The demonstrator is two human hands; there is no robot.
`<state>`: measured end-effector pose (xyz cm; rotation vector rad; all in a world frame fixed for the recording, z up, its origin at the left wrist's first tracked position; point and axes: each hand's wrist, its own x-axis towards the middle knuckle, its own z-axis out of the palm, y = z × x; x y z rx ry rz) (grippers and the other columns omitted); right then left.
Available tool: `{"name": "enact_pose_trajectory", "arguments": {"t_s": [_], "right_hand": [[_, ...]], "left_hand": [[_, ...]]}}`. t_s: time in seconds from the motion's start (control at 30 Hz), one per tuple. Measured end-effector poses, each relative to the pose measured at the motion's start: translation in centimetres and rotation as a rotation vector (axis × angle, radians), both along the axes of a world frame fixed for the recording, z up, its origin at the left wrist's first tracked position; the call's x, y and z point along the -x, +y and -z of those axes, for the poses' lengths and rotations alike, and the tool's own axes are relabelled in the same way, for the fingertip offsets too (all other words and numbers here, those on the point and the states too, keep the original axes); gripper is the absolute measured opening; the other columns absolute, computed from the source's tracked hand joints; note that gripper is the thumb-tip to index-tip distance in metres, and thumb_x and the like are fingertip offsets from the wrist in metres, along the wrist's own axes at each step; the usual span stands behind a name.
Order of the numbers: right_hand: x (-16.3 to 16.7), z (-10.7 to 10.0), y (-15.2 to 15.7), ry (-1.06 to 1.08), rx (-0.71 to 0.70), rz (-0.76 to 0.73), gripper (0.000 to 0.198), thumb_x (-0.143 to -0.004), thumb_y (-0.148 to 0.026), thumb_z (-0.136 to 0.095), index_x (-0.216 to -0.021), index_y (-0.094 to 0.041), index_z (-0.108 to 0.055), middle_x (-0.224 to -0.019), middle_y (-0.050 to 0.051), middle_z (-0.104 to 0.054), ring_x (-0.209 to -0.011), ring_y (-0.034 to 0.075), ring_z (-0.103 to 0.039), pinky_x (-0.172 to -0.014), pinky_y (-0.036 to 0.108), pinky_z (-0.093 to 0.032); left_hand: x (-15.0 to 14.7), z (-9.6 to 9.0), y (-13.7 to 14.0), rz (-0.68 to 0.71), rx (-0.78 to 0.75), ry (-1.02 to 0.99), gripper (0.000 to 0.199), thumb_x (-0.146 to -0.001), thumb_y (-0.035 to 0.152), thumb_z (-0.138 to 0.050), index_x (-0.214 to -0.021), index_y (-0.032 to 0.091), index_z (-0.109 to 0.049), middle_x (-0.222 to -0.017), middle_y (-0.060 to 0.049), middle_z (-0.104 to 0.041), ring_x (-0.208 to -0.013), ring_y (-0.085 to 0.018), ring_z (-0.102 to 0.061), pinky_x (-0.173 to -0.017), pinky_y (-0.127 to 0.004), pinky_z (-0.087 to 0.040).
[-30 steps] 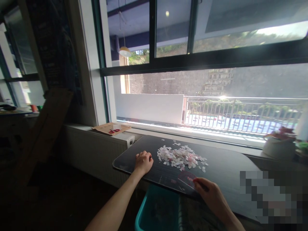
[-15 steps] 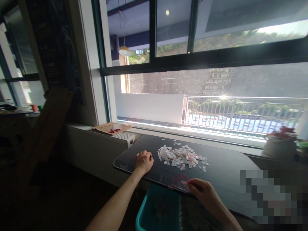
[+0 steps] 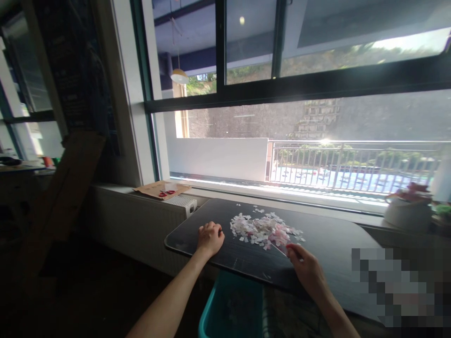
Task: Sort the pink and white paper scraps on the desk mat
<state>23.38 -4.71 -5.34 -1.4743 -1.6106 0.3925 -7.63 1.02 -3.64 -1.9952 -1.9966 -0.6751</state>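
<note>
A loose heap of small white and pinkish paper scraps (image 3: pixel 255 228) lies on the dark table (image 3: pixel 327 249). My right hand (image 3: pixel 306 263) pinches the edge of a thin, clear pinkish plastic sheet (image 3: pixel 281 238). Tilted, this sheet meets the near right side of the heap, and some scraps show through it. To the left of the heap, apart from it, my left hand (image 3: pixel 210 238) rests on the tabletop with its fingers curled in; nothing shows in them.
Below the table's near edge stands a teal bin (image 3: pixel 211 305), its inside dark. Red-handled scissors (image 3: pixel 166 193) lie on brown paper (image 3: pixel 146 188) on the sill, above a radiator (image 3: pixel 181 203). A pale plant pot (image 3: pixel 407 213) stands on the sill at right.
My right hand has moved away from me with the plastic sheet, from the table's near edge to the heap. My left hand stays in place.
</note>
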Motion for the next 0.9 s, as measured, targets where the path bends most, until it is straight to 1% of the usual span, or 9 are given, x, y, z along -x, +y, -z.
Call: {"name": "enact_pose_trajectory", "arguments": {"t_s": [0.1, 0.17, 0.3, 0.37, 0.53, 0.73, 0.8, 0.9], "right_hand": [[0.5, -0.1, -0.5, -0.078, -0.017, -0.012, 0.038, -0.084, -0.046, -0.041, -0.096, -0.022, -0.067, -0.094, 0.005, -0.072, -0.084, 0.023, -0.066, -0.073, 0.030, -0.046], [0.8, -0.1, -0.7, -0.129, -0.026, -0.028, 0.037, -0.085, -0.044, -0.040, -0.095, -0.022, -0.067, -0.095, 0.005, -0.072, -0.086, 0.023, -0.066, -0.073, 0.030, -0.045], [0.9, -0.1, -1.0, -0.198, 0.004, 0.014, 0.034, -0.084, -0.041, -0.040, -0.090, -0.023, -0.068, -0.087, 0.004, -0.073, -0.082, 0.023, -0.066, -0.069, 0.030, -0.045], [0.9, -0.1, -1.1, -0.194, 0.016, 0.043, 0.034, -0.084, -0.041, -0.039, -0.090, -0.023, -0.067, -0.085, 0.005, -0.073, -0.079, 0.023, -0.066, -0.068, 0.030, -0.045], [0.8, -0.1, -1.1, -0.168, -0.018, 0.063, 0.038, -0.084, -0.042, -0.037, -0.093, -0.021, -0.067, -0.093, 0.006, -0.072, -0.083, 0.023, -0.066, -0.071, 0.029, -0.045], [0.8, -0.5, -1.6, -0.196, 0.049, 0.164, 0.033, -0.082, -0.039, -0.039, -0.084, -0.024, -0.068, -0.078, 0.004, -0.072, -0.075, 0.023, -0.067, -0.064, 0.028, -0.044], [0.7, -0.5, -1.7, -0.176, 0.032, 0.155, 0.034, -0.082, -0.040, -0.038, -0.087, -0.023, -0.067, -0.079, 0.005, -0.072, -0.077, 0.023, -0.066, -0.065, 0.028, -0.044], [0.7, -0.4, -1.5, -0.154, 0.004, 0.096, 0.036, -0.083, -0.041, -0.037, -0.092, -0.022, -0.067, -0.088, 0.005, -0.073, -0.082, 0.022, -0.066, -0.070, 0.027, -0.045]], "left_hand": [[0.1, 0.1, 0.1, 0.005, -0.001, 0.002, 0.017, -0.080, 0.026, -0.048, -0.087, 0.021, -0.062, -0.094, -0.006, -0.060, -0.094, -0.022, -0.054, -0.087, -0.037, -0.034], [0.1, 0.1, 0.1, 0.004, 0.004, 0.001, 0.017, -0.080, 0.026, -0.048, -0.087, 0.021, -0.062, -0.094, -0.006, -0.060, -0.094, -0.022, -0.054, -0.087, -0.037, -0.034], [0.1, 0.0, 0.1, 0.007, 0.013, -0.001, 0.017, -0.080, 0.026, -0.048, -0.087, 0.021, -0.062, -0.094, -0.006, -0.060, -0.093, -0.021, -0.054, -0.087, -0.037, -0.033], [0.1, 0.0, 0.1, 0.008, 0.009, -0.001, 0.017, -0.080, 0.026, -0.047, -0.087, 0.021, -0.062, -0.094, -0.006, -0.060, -0.093, -0.022, -0.054, -0.087, -0.037, -0.034], [0.2, 0.3, 0.3, 0.017, -0.012, -0.004, 0.017, -0.080, 0.026, -0.047, -0.087, 0.021, -0.062, -0.094, -0.006, -0.061, -0.093, -0.022, -0.054, -0.087, -0.038, -0.034], [0.2, 0.3, 0.3, 0.003, -0.018, 0.006, 0.017, -0.079, 0.026, -0.048, -0.086, 0.022, -0.063, -0.094, -0.006, -0.061, -0.093, -0.022, -0.054, -0.086, -0.037, -0.034], [0.2, 0.3, 0.3, 0.006, -0.021, 0.006, 0.018, -0.079, 0.026, -0.047, -0.086, 0.022, -0.063, -0.094, -0.006, -0.061, -0.092, -0.022, -0.054, -0.086, -0.037, -0.035], [0.2, 0.5, 0.4, 0.011, -0.030, 0.007, 0.018, -0.079, 0.026, -0.047, -0.085, 0.022, -0.063, -0.093, -0.006, -0.061, -0.092, -0.022, -0.054, -0.086, -0.038, -0.035]]}}
